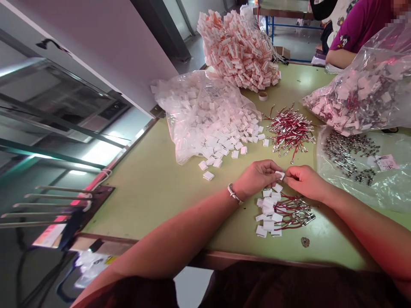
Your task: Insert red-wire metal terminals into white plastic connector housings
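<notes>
Between my two hands is a small white plastic housing (280, 175). My left hand (259, 175) pinches it from the left with thumb and fingers. The closed fingers of my right hand (301, 179) meet its right side; whatever they grip is too small to make out. Just below lies a cluster of white housings with red wires (272, 209) attached, the metal ends pointing right. Beyond my hands sits a pile of loose red wires (291, 130) with metal terminals. Loose white housings (221, 145) spill from a clear bag (181, 128) to the left.
A tall heap of white-and-orange pieces (239, 51) stands at the back beside a tape roll (263, 96). On the right are a filled clear bag (362, 98) and small metal parts (349, 154) on plastic. Metal rods (51, 205) jut out left. Another person (362, 30) sits across.
</notes>
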`<act>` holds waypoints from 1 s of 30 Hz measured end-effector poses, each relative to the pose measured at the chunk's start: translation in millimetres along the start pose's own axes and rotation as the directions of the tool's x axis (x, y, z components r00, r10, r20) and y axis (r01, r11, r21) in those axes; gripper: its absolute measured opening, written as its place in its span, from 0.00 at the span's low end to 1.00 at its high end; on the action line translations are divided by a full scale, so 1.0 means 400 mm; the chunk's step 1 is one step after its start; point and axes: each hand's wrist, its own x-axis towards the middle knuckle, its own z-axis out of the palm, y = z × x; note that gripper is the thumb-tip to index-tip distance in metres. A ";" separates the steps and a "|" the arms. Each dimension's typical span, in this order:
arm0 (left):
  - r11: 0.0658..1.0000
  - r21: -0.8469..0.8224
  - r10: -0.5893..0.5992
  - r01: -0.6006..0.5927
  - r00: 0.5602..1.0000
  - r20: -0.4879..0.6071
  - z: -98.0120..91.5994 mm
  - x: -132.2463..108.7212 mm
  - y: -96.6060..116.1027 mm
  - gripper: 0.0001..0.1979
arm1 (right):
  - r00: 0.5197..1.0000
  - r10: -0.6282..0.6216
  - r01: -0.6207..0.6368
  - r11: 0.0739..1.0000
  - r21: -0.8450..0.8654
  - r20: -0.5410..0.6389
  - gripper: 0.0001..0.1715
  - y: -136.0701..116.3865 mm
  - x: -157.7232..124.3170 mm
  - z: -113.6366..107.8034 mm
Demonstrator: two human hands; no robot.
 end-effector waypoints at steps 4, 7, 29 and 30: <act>0.930 0.343 0.131 -0.132 0.991 0.026 -0.008 -0.008 0.007 0.05 | 0.996 -0.092 0.088 0.967 -0.241 -0.005 0.15 0.010 0.022 -0.083; 0.792 0.546 0.210 -0.272 0.962 0.174 -0.017 -0.015 0.015 0.04 | 0.925 -0.144 -0.022 0.903 -0.430 -0.350 0.12 0.058 0.061 -0.136; 0.996 0.072 0.059 -0.052 0.993 -0.099 -0.049 0.011 0.014 0.14 | 0.850 -0.400 0.243 0.875 -0.418 -0.343 0.11 0.047 0.061 -0.099; 0.997 0.037 0.077 -0.073 0.987 -0.141 -0.046 0.009 0.019 0.15 | 0.866 -0.418 0.245 0.833 -0.497 -0.274 0.11 0.035 0.052 -0.090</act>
